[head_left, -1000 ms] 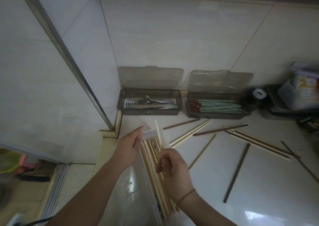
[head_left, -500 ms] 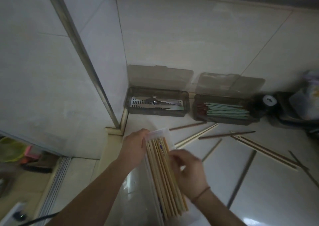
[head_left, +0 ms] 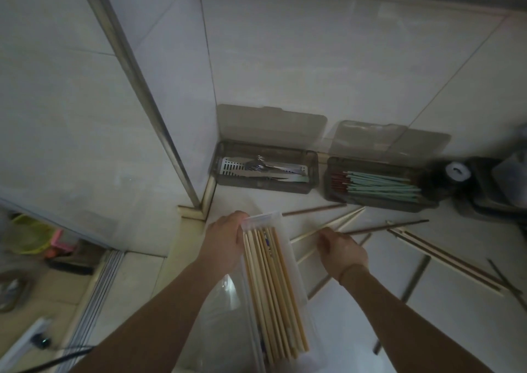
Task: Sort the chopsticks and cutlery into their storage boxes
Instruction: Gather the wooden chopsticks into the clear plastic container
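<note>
Your left hand [head_left: 225, 241] grips far end of clear box [head_left: 296, 281], fingers curled round rim. Box lies on white counter [head_left: 456, 315], filled lengthwise with pale wooden chopsticks [head_left: 273, 295]. Your right hand [head_left: 343, 251] sits just right of box, fingers curled down over pale chopstick pair [head_left: 342, 221] on counter; cannot tell whether pinching yet. More loose chopsticks [head_left: 445, 255] scattered right. Against wall: cutlery box [head_left: 265, 170], lid up, and box of green chopsticks [head_left: 382, 186].

place: home kitchen | cues: tiled wall [head_left: 313, 59]; counter [head_left: 427, 315]; cutlery box [head_left: 266, 170]; loose chopsticks [head_left: 445, 254]
</note>
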Available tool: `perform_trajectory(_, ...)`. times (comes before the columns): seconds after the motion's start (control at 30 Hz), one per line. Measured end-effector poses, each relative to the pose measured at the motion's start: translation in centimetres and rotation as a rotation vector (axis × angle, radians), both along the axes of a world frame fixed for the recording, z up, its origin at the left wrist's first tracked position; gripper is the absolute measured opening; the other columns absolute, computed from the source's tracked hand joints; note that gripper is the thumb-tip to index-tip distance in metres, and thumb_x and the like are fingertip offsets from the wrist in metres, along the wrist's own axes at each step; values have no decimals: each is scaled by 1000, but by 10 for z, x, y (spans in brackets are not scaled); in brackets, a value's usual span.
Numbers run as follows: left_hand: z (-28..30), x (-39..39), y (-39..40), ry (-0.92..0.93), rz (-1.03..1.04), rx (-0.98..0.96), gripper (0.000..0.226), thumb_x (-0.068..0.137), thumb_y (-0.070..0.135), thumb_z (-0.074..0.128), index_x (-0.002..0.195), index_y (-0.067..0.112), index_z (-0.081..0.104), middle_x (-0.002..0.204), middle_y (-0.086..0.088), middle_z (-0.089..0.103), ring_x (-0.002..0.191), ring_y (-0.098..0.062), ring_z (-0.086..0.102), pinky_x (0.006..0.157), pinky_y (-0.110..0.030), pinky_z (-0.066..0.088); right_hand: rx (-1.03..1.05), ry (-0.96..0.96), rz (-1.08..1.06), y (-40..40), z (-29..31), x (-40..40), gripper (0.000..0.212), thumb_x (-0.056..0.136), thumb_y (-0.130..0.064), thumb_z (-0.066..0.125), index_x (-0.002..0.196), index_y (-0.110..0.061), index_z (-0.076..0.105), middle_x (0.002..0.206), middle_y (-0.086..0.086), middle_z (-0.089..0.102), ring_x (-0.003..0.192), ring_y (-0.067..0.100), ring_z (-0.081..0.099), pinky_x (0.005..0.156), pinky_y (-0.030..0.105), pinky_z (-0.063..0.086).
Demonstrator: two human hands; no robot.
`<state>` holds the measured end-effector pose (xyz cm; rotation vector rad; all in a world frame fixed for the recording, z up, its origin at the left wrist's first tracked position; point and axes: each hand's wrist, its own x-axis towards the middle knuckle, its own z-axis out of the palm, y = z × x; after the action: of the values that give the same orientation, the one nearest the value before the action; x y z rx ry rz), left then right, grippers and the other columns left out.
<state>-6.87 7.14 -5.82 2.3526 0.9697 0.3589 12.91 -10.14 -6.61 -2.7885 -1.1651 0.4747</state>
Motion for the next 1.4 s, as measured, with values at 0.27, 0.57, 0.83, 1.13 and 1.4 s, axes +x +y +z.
perform_trajectory(0.27, -1, 0, 1, 25, -2, 7, 30, 93, 14, 40, 115, 18, 60, 93, -7, 65, 82, -26, 61, 77, -40, 51, -65, -30, -201, 7, -1, -14, 22, 96, -32, 35, 110, -20, 46, 98, 6, 68, 90, 28, 66, 66, 30, 42)
perform_trajectory(0.57, -1, 1, 1, 43, -11, 9, 27, 92, 9, 46, 113, 19, 60, 91, -7, 66, 80, -27, 62, 75, -40, 52, 308, 217, -386, -5, 22, -17, 11, 88, -22, 53, 84, -26, 62, 74, 3, 64, 76, 29, 64, 64, 29, 50)
perform_trajectory(0.83, -2, -1, 1, -2, -5, -12, 32, 91, 17, 38, 113, 18, 61, 91, -8, 67, 81, -27, 63, 74, -38, 52, 1032, 111, 105, -28, 88, -87, 16, 81, -12, 48, 78, -10, 64, 76, -4, 61, 67, 4, 56, 64, 12, 45)
perform_trajectory(1.13, -5, -2, 6, 10, -39, -12, 26, 96, 17, 40, 113, 19, 59, 88, -5, 64, 78, -21, 60, 69, -36, 51, -193, 298, 342, 3, 35, -140, 24, 91, -9, 39, 112, -8, 51, 116, 16, 58, 105, 33, 59, 78, 36, 46)
perform_trajectory(1.4, -6, -1, 5, -9, -38, -9, 25, 96, 11, 44, 114, 17, 60, 91, -5, 65, 79, -22, 60, 70, -34, 49, 375, 233, 353, -7, 56, -123, 14, 85, -33, 41, 90, -26, 52, 78, -2, 64, 70, 21, 63, 56, 26, 43)
